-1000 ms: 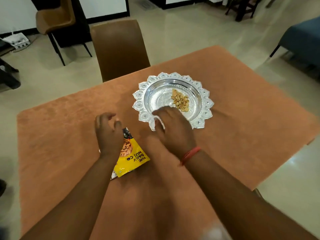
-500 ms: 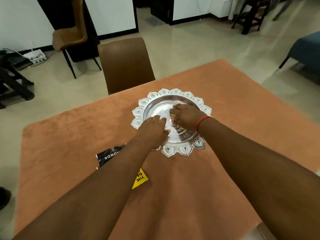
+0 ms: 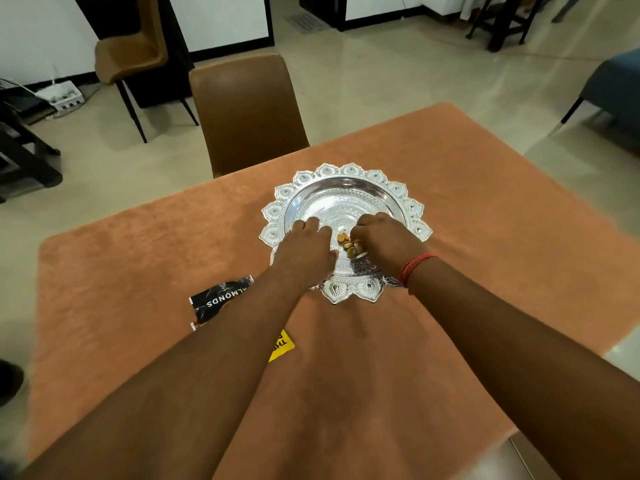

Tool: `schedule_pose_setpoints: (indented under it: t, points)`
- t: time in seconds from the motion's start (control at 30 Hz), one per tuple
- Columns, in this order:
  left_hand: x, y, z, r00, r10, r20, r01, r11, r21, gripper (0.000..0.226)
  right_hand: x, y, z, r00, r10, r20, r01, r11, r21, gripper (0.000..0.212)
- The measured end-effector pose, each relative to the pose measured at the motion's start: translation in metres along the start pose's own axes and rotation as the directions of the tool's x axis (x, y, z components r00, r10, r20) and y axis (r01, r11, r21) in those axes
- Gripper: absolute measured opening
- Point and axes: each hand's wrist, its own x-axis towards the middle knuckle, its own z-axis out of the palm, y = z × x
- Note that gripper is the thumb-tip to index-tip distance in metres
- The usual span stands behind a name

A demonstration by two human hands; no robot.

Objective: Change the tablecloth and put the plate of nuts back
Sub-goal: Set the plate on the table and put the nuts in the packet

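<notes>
At the left, an almond packet lies flat on the orange tablecloth, partly hidden beneath the left forearm; its yellow corner shows at the forearm's other side. The tablecloth covers the tabletop fully, so the cloth change appears complete.

The left hand rests over the near-left part of the silver plate, knuckles up, fingers bent down toward the plate floor. Whether these fingers hold anything cannot be determined; the back of the hand blocks them.

The nuts form a small cluster in the gap between both hands, on the plate's near half, touching or just beside each hand's fingertips.

The right hand sits over the near-right part, fingers curled inward at the nuts, probably gathering them. Both hands are equally near; the nuts lie inboard of each.
</notes>
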Motion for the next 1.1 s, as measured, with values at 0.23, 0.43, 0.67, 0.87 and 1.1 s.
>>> schedule_pose_setpoints:
  t: [0.23,0.43,0.67,0.87,1.1]
  points:
    - [0.001,0.004,0.004,0.999,0.029,-0.04,-0.032,0.997,-0.073,0.041,0.007,-0.008,-0.006,0.998,0.06,0.008,-0.061,0.994,0.086,0.015]
    - [0.01,0.029,-0.008,0.904,-0.424,0.051,0.257,0.446,-0.858,0.021,0.01,-0.016,-0.011,0.897,0.439,-0.053,-0.321,0.729,0.604,0.008]
    - [0.017,0.031,-0.022,0.703,-0.303,0.643,0.296,-0.697,-0.653,0.052,0.017,-0.055,-0.037,0.987,0.161,0.006,-0.142,0.852,0.504,0.023]
    - [0.019,0.014,-0.026,0.754,-0.227,0.616,0.299,-0.716,-0.631,0.04,0.021,-0.031,-0.056,0.939,0.246,-0.238,-0.088,0.845,0.528,0.02]
    - [0.023,-0.001,-0.024,0.737,-0.26,0.623,0.336,-0.659,-0.673,0.036,0.016,0.002,-0.012,0.9,0.336,0.277,-0.374,0.923,0.094,0.058]
